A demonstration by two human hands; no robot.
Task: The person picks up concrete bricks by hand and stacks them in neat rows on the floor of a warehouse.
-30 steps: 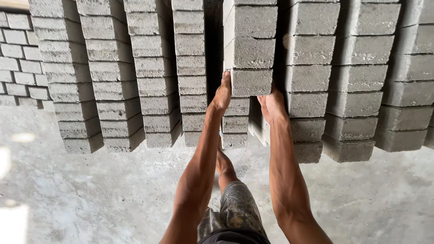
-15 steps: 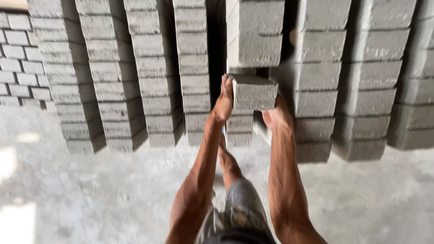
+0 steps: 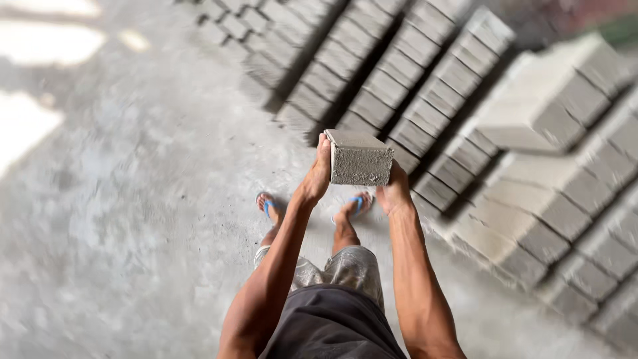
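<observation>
Concrete block [image 3: 359,158] — grey, rectangular, rough-grained — held in the air in front of the body, above the floor and between the two feet seen far below. Pressed from both short ends: left hand [image 3: 318,174] flat against the left end with fingers stretched upward along it, right hand [image 3: 395,191] cupped under and against the right end. Both hands closed on the block by squeezing inward, not by wrapping around it — probably because the block is too wide for one palm and heavy enough to need support from two sides. Kept level, long side across the body, top face pale and smooth.

Behind and to the right, rows of similar grey blocks [image 3: 425,86] stacked in long leaning columns, well apart from the held one; nearer stacks [image 3: 545,219] at right blurred by the camera motion. Stacked on edge and close together, likely to save floor space and let them dry.

Concrete floor [image 3: 133,199] grey and dusty, with bright patches of light at upper left. Blue flip-flops [image 3: 268,207] on the feet, patterned shorts [image 3: 345,266] below a dark garment.

No packages, labels or signs visible anywhere.
</observation>
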